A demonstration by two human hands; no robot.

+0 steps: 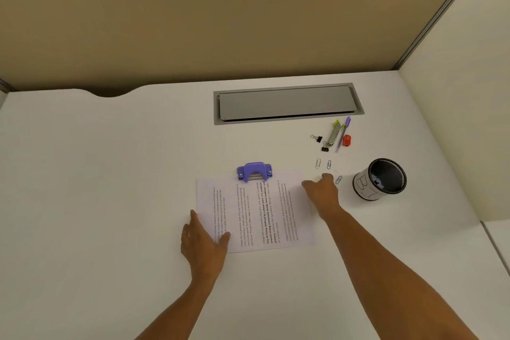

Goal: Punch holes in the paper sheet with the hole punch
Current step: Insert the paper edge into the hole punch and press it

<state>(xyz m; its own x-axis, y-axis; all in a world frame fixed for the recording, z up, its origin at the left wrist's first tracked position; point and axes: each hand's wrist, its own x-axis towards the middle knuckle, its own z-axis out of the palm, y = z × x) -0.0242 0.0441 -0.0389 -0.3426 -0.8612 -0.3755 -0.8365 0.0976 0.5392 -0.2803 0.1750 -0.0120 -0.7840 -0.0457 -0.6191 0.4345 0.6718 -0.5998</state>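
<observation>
White desk [116,179], matte, with a curved notch cut in its far edge at left. Tan partition wall [209,16] behind it, a metal corner post [441,11] running up at right, a pale panel beyond that. Grey cable hatch [287,103] set flush into the desk, lid down.

Paper sheet [256,212] lies flat in front of me, printed text running sideways. Purple hole punch [254,172] sits at the sheet's far edge, its mouth over that edge — whether the paper is actually inside the slot, can't tell.

My left hand [202,240] rests at the sheet's near-left corner, fingers straight along the left edge, thumb lying on the paper; flat, not clamped on anything. My right hand [321,192] is at the far-right corner of the sheet, fingers bent down toward the desk — fingertips hidden behind the knuckles, so I can't tell if they pinch the corner or only touch it.

Right of the sheet: three paper clips [328,165] loose on the desk, one just beside my right hand. Further back two black binder clips [317,138], a metal clip with a green tip [334,132], a purple pen [343,132], a small red object [346,140]. Black mesh pen cup [379,179] with a white band stands near the right side, tilted in this wide view.
</observation>
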